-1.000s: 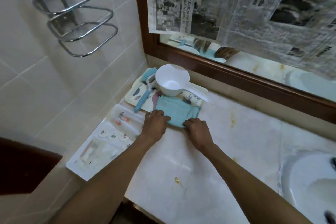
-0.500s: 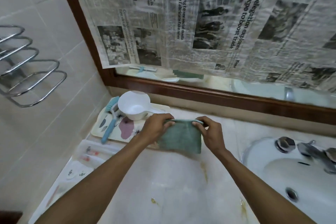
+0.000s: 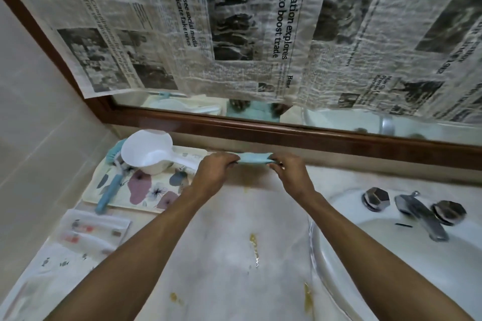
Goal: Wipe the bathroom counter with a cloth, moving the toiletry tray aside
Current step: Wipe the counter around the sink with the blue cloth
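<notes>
Two hands, left (image 3: 212,173) and right (image 3: 292,173), pinch one cloth (image 3: 254,158) stretched between them. Left of the cloth, one tray (image 3: 125,190) carries one scoop (image 3: 146,150) and one brush (image 3: 109,193).

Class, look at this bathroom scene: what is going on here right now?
A person holds a light blue cloth stretched between the left hand and right hand, raised near the back of the counter. The floral tray, carrying a white scoop and a blue brush, sits at the left. Yellowish stains mark the counter beside the sink.
</notes>
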{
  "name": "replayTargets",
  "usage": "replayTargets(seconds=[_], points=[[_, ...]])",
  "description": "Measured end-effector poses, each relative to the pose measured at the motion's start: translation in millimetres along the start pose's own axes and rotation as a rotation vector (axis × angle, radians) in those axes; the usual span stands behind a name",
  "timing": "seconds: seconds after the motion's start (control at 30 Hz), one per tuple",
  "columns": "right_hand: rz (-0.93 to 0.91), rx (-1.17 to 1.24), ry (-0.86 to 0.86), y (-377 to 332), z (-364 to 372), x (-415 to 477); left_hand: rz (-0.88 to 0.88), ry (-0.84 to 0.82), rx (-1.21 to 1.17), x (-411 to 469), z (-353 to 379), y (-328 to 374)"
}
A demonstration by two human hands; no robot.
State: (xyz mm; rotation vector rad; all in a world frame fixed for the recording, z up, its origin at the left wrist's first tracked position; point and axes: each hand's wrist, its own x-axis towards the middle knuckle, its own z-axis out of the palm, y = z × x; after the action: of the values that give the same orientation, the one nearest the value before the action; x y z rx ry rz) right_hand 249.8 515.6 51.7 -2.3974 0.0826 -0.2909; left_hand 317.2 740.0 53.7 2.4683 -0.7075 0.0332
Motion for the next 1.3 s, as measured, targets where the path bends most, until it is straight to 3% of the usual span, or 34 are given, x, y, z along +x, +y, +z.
replayTargets(seconds=[0.1,0.2,0.33,0.47,0.57,0.73,0.97,1.1,1.2,1.3], points=[[0.103,-0.045,-0.269,27.8,20.5,-27.7,-0.16,-0.218,0.025,-27.8,38.4,-9.7],[0.148,-0.16,-0.385,57.4,26.2,-48.3,-0.237,-0.266,-0.043,-44.6,72.6,-13.0],[0.179,-0.251,-0.271,96.0,13.3,-61.0,-0.267,-0.179,-0.01,-23.1,118.3,-0.2],[0.182,-0.372,-0.181,135.4,3.5,-71.0,-0.301,-0.285,0.18,-4.3,171.6,8.9],[0.218,-0.445,-0.147,155.3,5.1,-76.7,-0.325,-0.199,0.237,-5.8,197.3,7.5],[0.309,-0.453,-0.055,165.6,18.8,-80.2,-0.242,-0.001,0.342,-20.2,206.4,-12.8],[0.35,-0.386,0.035,171.7,24.3,-82.5,-0.427,-0.021,0.305,22.6,196.8,-36.0],[0.353,-0.37,0.075,173.6,27.4,-79.9,-0.283,-0.13,0.303,34.3,224.8,2.6],[0.368,-0.345,0.08,171.8,26.0,-78.8,-0.073,-0.192,0.277,-2.9,235.6,35.9],[0.355,-0.316,0.096,171.1,25.3,-79.8,0.075,-0.285,0.307,-47.6,214.5,24.7]])
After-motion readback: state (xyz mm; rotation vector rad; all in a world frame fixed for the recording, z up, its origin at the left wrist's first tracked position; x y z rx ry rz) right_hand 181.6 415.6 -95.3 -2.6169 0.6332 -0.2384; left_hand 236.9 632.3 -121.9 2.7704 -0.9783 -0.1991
